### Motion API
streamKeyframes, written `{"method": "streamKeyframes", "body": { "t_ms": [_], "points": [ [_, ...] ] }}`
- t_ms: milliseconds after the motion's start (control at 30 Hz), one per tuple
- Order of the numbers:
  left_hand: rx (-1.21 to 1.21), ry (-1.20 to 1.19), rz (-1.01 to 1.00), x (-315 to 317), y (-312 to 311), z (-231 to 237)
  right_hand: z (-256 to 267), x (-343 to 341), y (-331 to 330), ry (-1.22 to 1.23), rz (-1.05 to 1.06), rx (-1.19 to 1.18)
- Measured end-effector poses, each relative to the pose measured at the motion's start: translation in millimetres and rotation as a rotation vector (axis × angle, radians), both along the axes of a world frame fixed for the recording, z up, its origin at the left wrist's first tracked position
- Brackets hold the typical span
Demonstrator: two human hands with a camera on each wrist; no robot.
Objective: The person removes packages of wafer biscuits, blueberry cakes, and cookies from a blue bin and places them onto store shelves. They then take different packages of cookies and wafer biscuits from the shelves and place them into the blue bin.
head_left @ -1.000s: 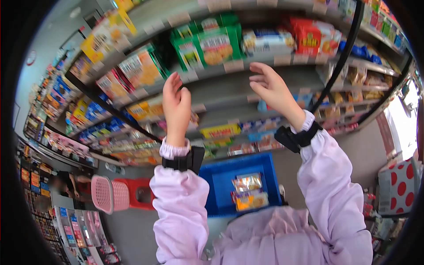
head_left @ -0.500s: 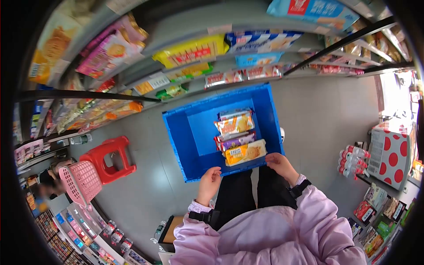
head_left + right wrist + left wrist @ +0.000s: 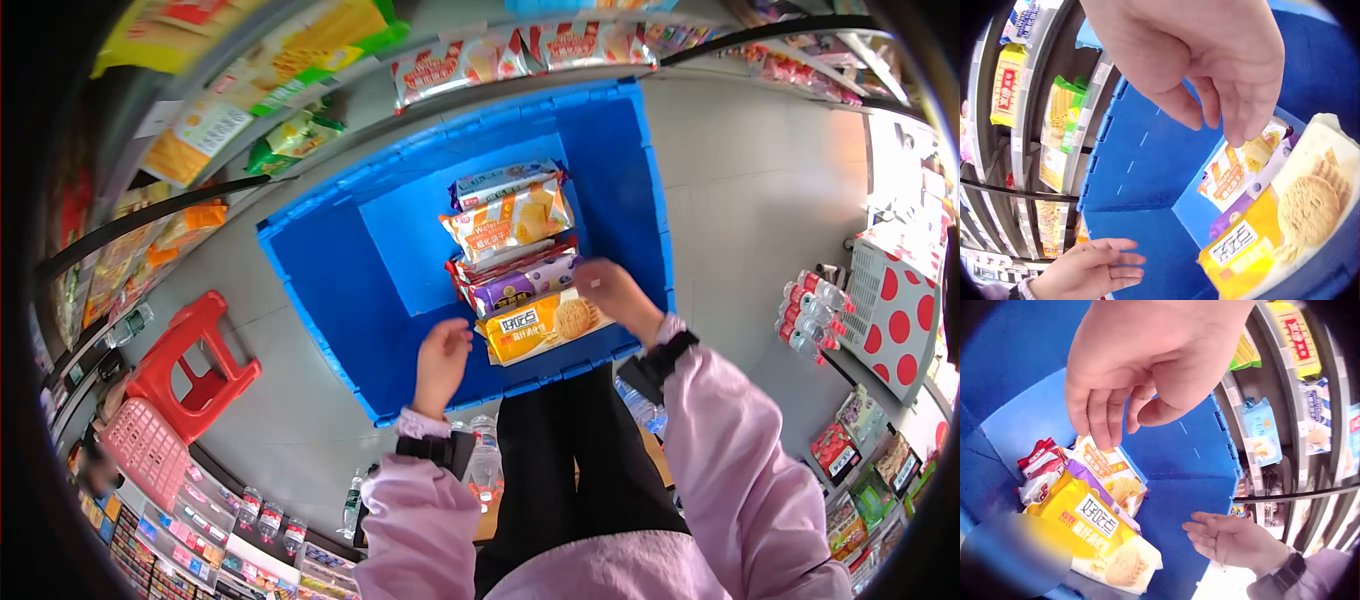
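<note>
In the head view a blue bin [image 3: 330, 300] holds a row of biscuit packs. Nearest the person lies a yellow-and-white biscuit pack [image 3: 545, 328], with a purple pack [image 3: 512, 290] behind it, then a white-and-orange wafer pack [image 3: 515, 217]. A darker pack [image 3: 500, 183] is farthest back. My left hand [image 3: 443, 367] hovers over the bin's near left part, fingers loosely bent and holding nothing. Over the right end of the yellow pack is my right hand [image 3: 615, 295], also empty, its relaxed fingers pointing down in the right wrist view. A red pack [image 3: 1042, 467] shows beside the purple one.
Shelves with snack packs [image 3: 460, 65] stand just beyond the bin. To the left are a red stool [image 3: 195, 365] and a pink basket [image 3: 145, 450]. Bottled drinks [image 3: 815, 315] and a polka-dotted box [image 3: 895, 310] stand at the right. More bottles [image 3: 485, 460] are near the person's legs.
Both hands have come down from in front of the shelf to the bin's near rim, then in over the packs. The head view has tilted down and the bin looks larger.
</note>
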State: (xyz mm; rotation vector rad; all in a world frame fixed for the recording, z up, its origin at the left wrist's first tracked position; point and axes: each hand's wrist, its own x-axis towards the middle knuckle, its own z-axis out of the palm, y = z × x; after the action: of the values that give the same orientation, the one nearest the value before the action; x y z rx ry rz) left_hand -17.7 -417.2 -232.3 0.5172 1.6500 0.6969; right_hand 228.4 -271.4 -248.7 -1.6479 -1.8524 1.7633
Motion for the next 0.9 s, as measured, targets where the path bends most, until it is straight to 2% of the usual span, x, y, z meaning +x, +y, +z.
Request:
{"method": "streamKeyframes", "body": {
  "t_ms": [33,67,100,133,167,200,233,267,333,367,500,533,567,633,667,700,767,800,867,900],
  "points": [
    [-0.015,-0.024,0.005,-4.6,9.5,-23.4,-25.2,-2.1,11.6,-0.038,-0.116,-0.162],
    [-0.035,-0.082,0.088,-6.3,21.8,-43.6,-51.0,-4.7,27.1,-0.05,-0.011,-0.004],
    [-0.046,-0.01,0.012,-11.6,34.9,-67.0,-86.2,-0.9,45.8,-0.199,0.108,-0.181],
    [-0.022,0.012,0.046,-12.7,48.0,-90.4,-127.3,2.2,51.1,-0.198,0.105,0.129],
    [-0.076,0.201,-0.107,-24.2,56.1,-127.8,-140.6,-3.1,64.7,-0.299,0.186,0.333],
    [0.19,0.418,-0.101,-23.3,69.2,-157.7,-159.8,-9.6,73.6,-0.296,-0.059,0.296],
    [0.191,0.52,-0.136,-27.9,82.0,-181.5,-167.1,-12.7,94.2,-0.264,-0.065,0.048],
    [0.136,0.567,-0.189,-33.3,94.4,-199.4,-215.9,-5.1,102.6,-0.321,-0.014,0.274],
    [0.404,0.799,-0.154,-45.2,108.1,-266.7,-229.2,-15.7,113.3,-0.402,-0.079,0.263],
    [0.284,0.756,-0.14,-46.2,118.5,-280.8,-233.2,-20.3,117.4,-0.397,-0.107,0.206],
    [-0.094,0.477,-0.2,-51.7,154.7,-290.7,-273.4,-22.7,129.9,-0.285,-0.264,-0.027],
    [-0.148,0.337,-0.148,-50.7,158.1,-296.1,-283.1,-21.3,130.8,-0.233,-0.316,-0.089],
    [-0.163,0.274,-0.136,-48.9,157.2,-298.3,-289.2,-16.4,129.9,-0.215,-0.322,-0.173],
    [-0.189,0.148,-0.107,-42.5,162.6,-287.2,-262.4,-21.1,133.8,-0.175,-0.332,-0.335],
    [-0.162,0.021,-0.035,-45.3,160.9,-292.8,-259.0,-18.5,135.5,-0.138,-0.286,-0.344],
    [-0.146,-0.005,-0.015,-46.6,158.5,-296.0,-255.9,-15.6,134.9,-0.094,-0.29,-0.341],
    [-0.115,-0.049,0.022,-52.2,154.9,-298.8,-247.9,-13.0,132.9,0.003,-0.298,-0.335],
    [-0.062,-0.036,0.1,-45.5,153.1,-289.0,-250.9,-12.2,132.6,0.051,-0.329,-0.316],
    [0.0,0.028,0.114,-43.1,150.0,-279.1,-259.6,-11.5,129.5,0.145,-0.39,-0.276],
    [0.03,0.057,0.122,-42.7,148.2,-277.0,-254.5,-15.0,129.6,0.093,-0.383,-0.252]
  ]
}}
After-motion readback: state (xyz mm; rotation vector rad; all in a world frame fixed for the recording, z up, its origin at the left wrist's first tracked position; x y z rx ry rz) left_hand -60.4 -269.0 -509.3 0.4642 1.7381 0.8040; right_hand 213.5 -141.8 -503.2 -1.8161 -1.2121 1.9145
